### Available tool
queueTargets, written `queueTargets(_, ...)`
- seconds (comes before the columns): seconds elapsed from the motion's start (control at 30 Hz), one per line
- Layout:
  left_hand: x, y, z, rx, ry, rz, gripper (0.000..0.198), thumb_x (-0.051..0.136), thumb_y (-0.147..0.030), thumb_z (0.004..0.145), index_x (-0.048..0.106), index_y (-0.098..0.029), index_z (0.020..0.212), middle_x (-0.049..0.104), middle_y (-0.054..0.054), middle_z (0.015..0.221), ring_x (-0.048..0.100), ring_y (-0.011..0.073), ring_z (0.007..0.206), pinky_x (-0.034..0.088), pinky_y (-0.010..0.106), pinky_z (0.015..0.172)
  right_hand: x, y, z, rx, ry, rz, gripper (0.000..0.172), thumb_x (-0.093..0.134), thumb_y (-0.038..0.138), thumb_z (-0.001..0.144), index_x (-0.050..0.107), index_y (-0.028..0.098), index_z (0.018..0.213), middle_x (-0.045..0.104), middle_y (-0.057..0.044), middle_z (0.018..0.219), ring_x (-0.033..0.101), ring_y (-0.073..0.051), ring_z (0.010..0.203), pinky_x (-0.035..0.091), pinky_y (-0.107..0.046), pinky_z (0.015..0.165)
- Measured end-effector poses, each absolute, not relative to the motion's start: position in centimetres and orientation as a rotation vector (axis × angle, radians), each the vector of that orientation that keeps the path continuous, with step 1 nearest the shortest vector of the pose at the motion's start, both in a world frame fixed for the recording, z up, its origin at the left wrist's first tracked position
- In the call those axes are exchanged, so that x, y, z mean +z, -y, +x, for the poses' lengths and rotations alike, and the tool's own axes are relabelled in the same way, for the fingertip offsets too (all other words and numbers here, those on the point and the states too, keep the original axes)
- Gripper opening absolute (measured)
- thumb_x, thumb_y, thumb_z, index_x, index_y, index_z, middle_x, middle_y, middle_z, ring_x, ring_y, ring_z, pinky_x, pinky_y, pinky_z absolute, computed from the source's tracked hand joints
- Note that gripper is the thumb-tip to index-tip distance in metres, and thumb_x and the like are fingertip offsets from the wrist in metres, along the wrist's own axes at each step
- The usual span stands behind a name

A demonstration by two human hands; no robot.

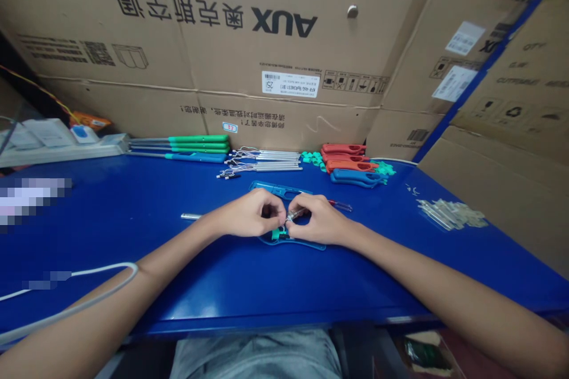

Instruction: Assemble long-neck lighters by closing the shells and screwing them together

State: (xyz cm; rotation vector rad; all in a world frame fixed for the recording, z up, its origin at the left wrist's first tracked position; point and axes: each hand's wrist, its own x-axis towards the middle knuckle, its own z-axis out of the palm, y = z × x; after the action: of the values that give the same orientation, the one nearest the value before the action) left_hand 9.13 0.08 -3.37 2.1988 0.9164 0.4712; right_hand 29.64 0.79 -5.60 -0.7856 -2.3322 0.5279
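My left hand [255, 213] and my right hand [317, 220] meet fingertip to fingertip over the middle of the blue table. The right thumb and finger pinch a small pale, partly shiny piece [295, 214]. The left fingertips are closed beside it, on a thin white wire as far as I can tell. Below the hands lies a blue handle half [313, 244] with a green part [276, 234] at its left end. A second blue handle shell [278, 189] lies behind them. A red-tinted tool [341, 206], like a screwdriver, shows past my right hand. Left of the wrist, a silver rod end [190, 217] pokes out.
Along the cardboard wall [213, 59] lie green-handled rods [200, 143], silver rods with wires [278, 156], green rings [313, 160], and red and blue handles [355, 177]. Small clear packets [448, 214] lie at right. A white cable [102, 266] crosses my left forearm; a power strip [89, 151] stands back left.
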Motion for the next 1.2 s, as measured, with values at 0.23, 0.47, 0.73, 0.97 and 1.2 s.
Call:
queueTargets(0.23, -3.3, 0.0, 9.2, 0.465, -0.918, 2.202, 0.012, 0.056, -0.016, 0.075, 0.067, -0.012, 0.076, 0.061, 0.0, 0.062, 0.047, 0.0083, 0.052, 0.036, 0.018, 0.049, -5.6, -0.8, 29.6, 0.521, 2.337, -0.787, 0.009, 0.066, 0.02, 0.07, 0.06, 0.017, 0.076, 0.066, -0.003, 0.074, 0.059, -0.015, 0.066, 0.046, -0.025, 0.063)
queueTargets(0.47, -3.4, -0.1, 9.2, 0.467, -0.923, 2.202, 0.013, 0.056, -0.017, 0.075, 0.067, -0.012, 0.077, 0.063, 0.001, 0.065, 0.049, 0.009, 0.053, 0.037, 0.018, 0.05, -5.5, -0.8, 29.6, 0.529, 2.34, -0.803, 0.009, 0.067, 0.019, 0.07, 0.06, 0.017, 0.076, 0.066, -0.003, 0.074, 0.06, -0.015, 0.067, 0.046, -0.026, 0.064)
queueTargets(0.73, -3.4, -0.1, 9.1, 0.467, -0.923, 2.203, 0.012, 0.056, -0.016, 0.074, 0.067, -0.013, 0.077, 0.063, 0.001, 0.065, 0.049, 0.0092, 0.054, 0.038, 0.018, 0.051, -5.5, -0.8, 29.5, 0.545, 2.337, -0.821, 0.011, 0.068, 0.02, 0.069, 0.06, 0.017, 0.076, 0.067, -0.002, 0.074, 0.06, -0.015, 0.067, 0.047, -0.026, 0.064)
queueTargets(0.97, -3.3, 0.0, 9.0, 0.477, -0.926, 2.203, 0.012, 0.057, -0.016, 0.074, 0.068, -0.013, 0.076, 0.061, 0.0, 0.063, 0.046, 0.0085, 0.051, 0.034, 0.019, 0.048, -5.2, -0.4, 29.7, 0.566, 2.35, -0.825, 0.016, 0.069, 0.024, 0.07, 0.059, 0.018, 0.08, 0.067, -0.002, 0.079, 0.062, -0.017, 0.073, 0.049, -0.028, 0.07)
queueTargets(1.2, -2.9, 0.3, 9.5, 0.475, -0.949, 2.205, 0.012, 0.057, -0.021, 0.076, 0.066, -0.013, 0.077, 0.064, 0.001, 0.066, 0.051, 0.0099, 0.054, 0.039, 0.02, 0.051, -4.1, -0.1, 31.1, 0.568, 2.446, -0.787, 0.024, 0.058, 0.016, 0.077, 0.055, 0.019, 0.1, 0.065, -0.003, 0.09, 0.062, -0.016, 0.079, 0.049, -0.028, 0.074)
